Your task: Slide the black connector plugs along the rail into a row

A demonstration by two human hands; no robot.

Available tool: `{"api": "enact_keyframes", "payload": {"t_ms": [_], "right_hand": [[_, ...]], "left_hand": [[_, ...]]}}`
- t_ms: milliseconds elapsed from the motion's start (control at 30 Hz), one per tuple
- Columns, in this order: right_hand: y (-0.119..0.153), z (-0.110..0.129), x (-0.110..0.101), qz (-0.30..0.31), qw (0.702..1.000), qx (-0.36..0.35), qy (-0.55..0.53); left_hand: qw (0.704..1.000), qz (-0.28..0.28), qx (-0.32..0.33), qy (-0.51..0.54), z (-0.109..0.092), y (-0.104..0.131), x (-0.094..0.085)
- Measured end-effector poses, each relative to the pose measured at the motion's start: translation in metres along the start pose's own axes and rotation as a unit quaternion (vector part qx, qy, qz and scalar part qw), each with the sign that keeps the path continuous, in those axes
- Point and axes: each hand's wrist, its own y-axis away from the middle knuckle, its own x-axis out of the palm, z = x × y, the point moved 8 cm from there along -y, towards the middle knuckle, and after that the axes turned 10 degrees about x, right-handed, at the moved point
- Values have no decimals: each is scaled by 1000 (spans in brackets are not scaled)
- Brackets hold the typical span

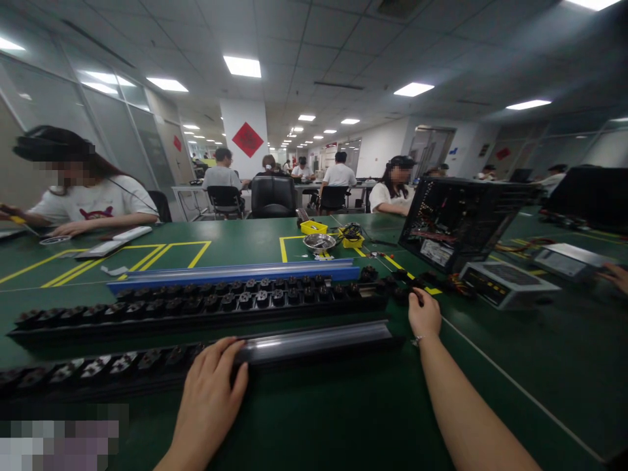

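Observation:
My left hand (213, 379) lies over the nearest long black rail (314, 343), at the end of a row of dark round socket-like modules (122, 363) set in it. Its fingers are stretched and the thumb is apart. To the right of that hand, the channel is bare and shiny. My right hand (424, 315) is beyond the rail's right end, fingers curled together beside loose black modules (395, 288). What lies in its fingertips is too dark to make out. Behind stand black rails filled with similar modules (245, 299), and a blue rail (235, 273).
An open computer case (456, 222) and a power supply unit (507, 284) stand at right. A metal bowl (319, 243) and yellow trays (314, 227) are farther back. A co-worker (93, 196) sits at left; another person's hand (615, 276) shows at the right edge.

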Motion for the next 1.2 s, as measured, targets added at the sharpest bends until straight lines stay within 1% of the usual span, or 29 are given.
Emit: {"api": "enact_keyframes", "payload": {"t_ms": [67, 133, 167, 233, 300, 333, 400, 500, 567, 633, 733, 1000, 1100, 1200], "right_hand": [[11, 8, -15, -27, 1000, -8, -8], [30, 28, -27, -42, 997, -58, -2], [42, 41, -30, -35, 995, -92, 3], [76, 70, -24, 33, 982, -184, 16], [115, 92, -15, 93, 964, -250, 19], [133, 99, -9, 123, 955, -267, 29], [163, 107, 3, 175, 943, -278, 48], [194, 112, 19, 234, 922, -300, 76], [202, 111, 24, 246, 913, -310, 97], [203, 110, 27, 246, 911, -313, 109], [201, 109, 27, 243, 910, -319, 106], [202, 108, 26, 243, 913, -317, 86], [202, 108, 28, 250, 912, -312, 89], [201, 109, 28, 256, 912, -308, 91]], "left_hand": [[994, -3, -90, -68, 25, -1, -17], [981, 33, -159, -108, 45, 1, -27], [975, 53, -183, -118, 53, 3, -30], [970, 91, -193, -120, 59, 5, -31], [968, 117, -188, -115, 61, 6, -30], [968, 126, -186, -112, 60, 6, -29], [967, 135, -185, -109, 59, 5, -27], [965, 144, -192, -107, 60, 3, -25], [963, 149, -201, -104, 61, 2, -24], [960, 152, -210, -104, 62, 1, -23], [958, 154, -218, -104, 63, 1, -23], [962, 133, -212, -112, 63, 1, -22], [963, 130, -212, -107, 59, 0, -21], [968, 121, -193, -105, 50, -4, -20]]}}
